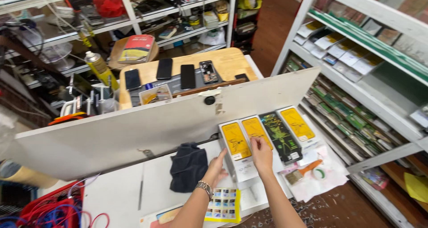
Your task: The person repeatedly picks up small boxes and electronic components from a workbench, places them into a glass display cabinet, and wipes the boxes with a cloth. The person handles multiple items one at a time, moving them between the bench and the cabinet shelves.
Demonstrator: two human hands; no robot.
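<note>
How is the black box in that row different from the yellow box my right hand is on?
The black box has a dark face with green artwork; the yellow box has a yellow face with dark artwork. The black box sits untouched, third in the row, while the right hand rests on the yellow box, second from left. Both are flat, oblong packages lying side by side.

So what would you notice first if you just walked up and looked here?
Probably the row of flat boxes standing against the white board: three yellow boxes and one black and green box. Both hands are on them, the left hand at the side of the end box and the right hand on the next one. Behind the board, several dark phones lie on a wooden table.
</note>
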